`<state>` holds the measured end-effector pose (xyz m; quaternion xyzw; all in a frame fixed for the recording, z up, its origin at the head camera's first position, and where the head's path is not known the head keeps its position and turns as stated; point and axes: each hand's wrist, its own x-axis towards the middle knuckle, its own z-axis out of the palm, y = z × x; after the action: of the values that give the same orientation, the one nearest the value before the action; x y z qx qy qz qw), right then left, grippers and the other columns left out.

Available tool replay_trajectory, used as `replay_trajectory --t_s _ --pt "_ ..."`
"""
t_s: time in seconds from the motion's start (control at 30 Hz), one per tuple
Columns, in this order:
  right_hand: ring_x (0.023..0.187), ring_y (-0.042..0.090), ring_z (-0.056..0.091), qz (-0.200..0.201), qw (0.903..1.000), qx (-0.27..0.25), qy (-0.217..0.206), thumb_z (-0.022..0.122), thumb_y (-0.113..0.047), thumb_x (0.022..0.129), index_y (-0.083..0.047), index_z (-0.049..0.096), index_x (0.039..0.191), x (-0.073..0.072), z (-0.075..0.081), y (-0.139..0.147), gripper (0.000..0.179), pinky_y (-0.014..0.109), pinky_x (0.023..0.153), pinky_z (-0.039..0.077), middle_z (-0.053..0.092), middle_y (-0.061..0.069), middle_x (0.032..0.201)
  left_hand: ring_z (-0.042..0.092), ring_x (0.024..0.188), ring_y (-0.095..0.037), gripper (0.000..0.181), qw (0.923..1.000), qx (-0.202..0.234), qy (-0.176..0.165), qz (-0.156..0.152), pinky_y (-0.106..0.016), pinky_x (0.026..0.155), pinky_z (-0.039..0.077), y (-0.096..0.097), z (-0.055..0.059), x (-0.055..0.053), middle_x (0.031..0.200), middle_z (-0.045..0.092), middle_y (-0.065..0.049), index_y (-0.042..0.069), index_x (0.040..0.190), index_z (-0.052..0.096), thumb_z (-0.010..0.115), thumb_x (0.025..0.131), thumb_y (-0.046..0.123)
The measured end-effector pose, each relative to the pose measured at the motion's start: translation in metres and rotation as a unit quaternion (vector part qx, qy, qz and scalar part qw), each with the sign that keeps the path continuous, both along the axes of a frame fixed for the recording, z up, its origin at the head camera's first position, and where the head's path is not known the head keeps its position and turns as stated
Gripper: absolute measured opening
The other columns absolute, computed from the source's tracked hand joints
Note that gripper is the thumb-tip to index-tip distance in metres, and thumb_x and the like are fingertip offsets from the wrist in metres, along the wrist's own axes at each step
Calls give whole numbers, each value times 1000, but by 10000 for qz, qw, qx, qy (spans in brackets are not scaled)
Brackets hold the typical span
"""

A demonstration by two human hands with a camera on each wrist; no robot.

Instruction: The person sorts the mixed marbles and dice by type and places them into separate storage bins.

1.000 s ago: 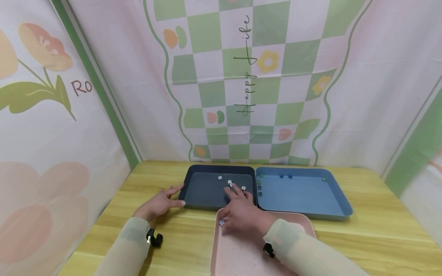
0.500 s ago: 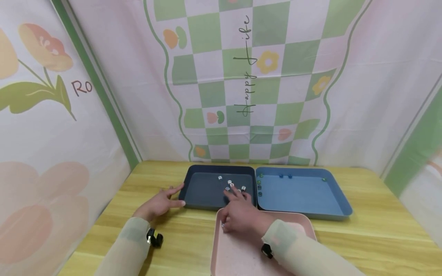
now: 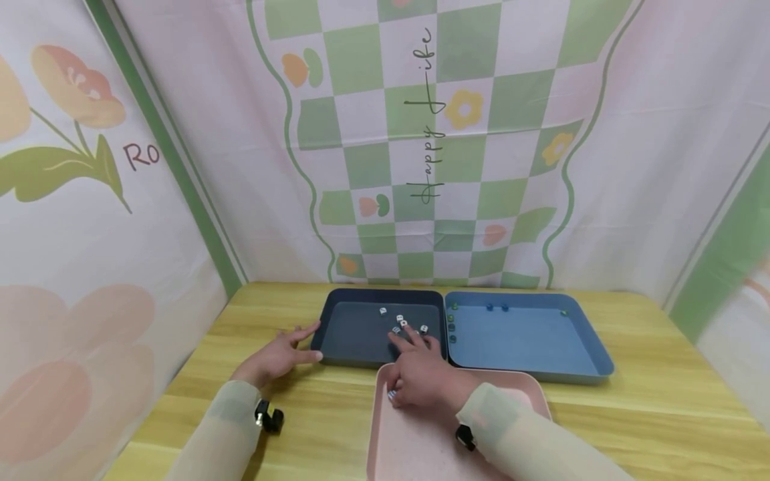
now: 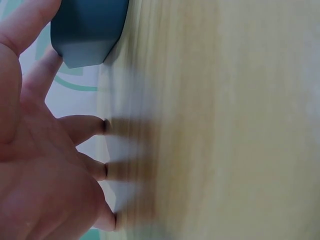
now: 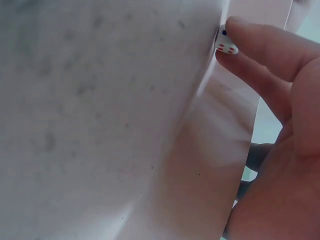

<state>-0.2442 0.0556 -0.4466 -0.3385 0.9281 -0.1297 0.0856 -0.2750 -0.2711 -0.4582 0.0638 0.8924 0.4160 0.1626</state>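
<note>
In the head view my left hand (image 3: pixel 273 357) lies on the wooden table (image 3: pixel 325 414), its thumb and index finger extended against the left end of a dark navy tray (image 3: pixel 355 341). The left wrist view shows the fingers spread, with this tray (image 4: pixel 90 35) touching them. My right hand (image 3: pixel 424 377) is over the left rim of a pink tray (image 3: pixel 415 447). Between its thumb and index finger it pinches a white die (image 5: pixel 227 46) with red and blue pips, beside the tray's inner wall. Its other fingers reach over the navy tray, partly hiding dice there.
Several white dice (image 3: pixel 383 311) lie in the navy tray. A blue tray (image 3: pixel 535 341) adjoins it on the right, holding several small green and blue pieces (image 3: pixel 505 307) near its edges. A printed curtain (image 3: pixel 361 153) hangs behind the table.
The right hand's thumb and index finger, with the die, have shifted slightly down along the pink tray's left wall. The left hand stays at the navy tray.
</note>
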Motion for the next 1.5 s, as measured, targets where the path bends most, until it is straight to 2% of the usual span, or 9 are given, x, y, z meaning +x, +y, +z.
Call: replay_trajectory --t_s 0.2,0.7,0.9,1.03,1.13,1.27,1.37,1.5 --pt "147 46 3 0 10000 -18 -88 83 -38 78 -47 74 83 -1 -1 1 13 74 104 12 28 14 160 -15 144 -47 78 10000 16 -25 1 -70 107 -6 -1 -1 -1 163 9 -18 33 156 33 73 90 44" --pt "147 46 4 18 9997 -116 -226 83 -38 79 -46 73 78 1 1 2 12 73 105 11 27 15 161 -16 144 -47 78 10000 77 -23 -1 -71 106 -7 -1 -1 0 164 6 -17 32 156 33 73 90 43" --pt "147 45 5 -60 9964 -599 -600 77 -32 81 -46 76 87 -3 5 7 15 74 105 9 26 14 161 -16 144 -47 77 10000 66 -25 15 -71 107 -6 0 0 1 164 7 -17 32 157 32 72 91 41" --pt "147 43 8 -265 9911 -1022 -814 77 -33 86 -43 77 92 -7 14 10 12 75 104 10 27 12 161 -16 144 -47 77 10000 64 -51 32 -71 107 -6 0 1 1 164 7 -17 32 157 32 72 91 41" --pt "147 43 11 -430 9890 -1210 -729 78 -35 86 -38 79 95 -11 21 10 9 78 102 13 30 12 160 -17 144 -46 77 9999 68 -63 52 -71 107 -6 0 1 1 164 6 -18 33 156 33 73 91 42" --pt "146 44 13 -669 9862 -1395 -581 76 -32 89 -31 80 102 -17 28 9 13 80 100 14 30 14 159 -16 144 -46 78 9999 86 -75 81 -70 108 -5 0 0 1 164 6 -18 34 156 33 73 90 42" --pt "146 44 14 -1047 9812 -1530 -529 75 -31 91 -29 79 106 -22 31 7 15 80 100 13 30 14 159 -16 144 -46 79 9999 90 -73 82 -70 108 -5 -1 -1 0 164 7 -17 34 156 33 74 89 44" --pt "146 43 15 -1717 9677 -1766 -538 72 -31 93 -27 78 112 -30 32 3 20 81 99 11 30 14 159 -15 144 -46 80 9999 89 -51 75 -70 108 -5 -1 -2 -2 164 7 -17 35 156 34 74 88 45"
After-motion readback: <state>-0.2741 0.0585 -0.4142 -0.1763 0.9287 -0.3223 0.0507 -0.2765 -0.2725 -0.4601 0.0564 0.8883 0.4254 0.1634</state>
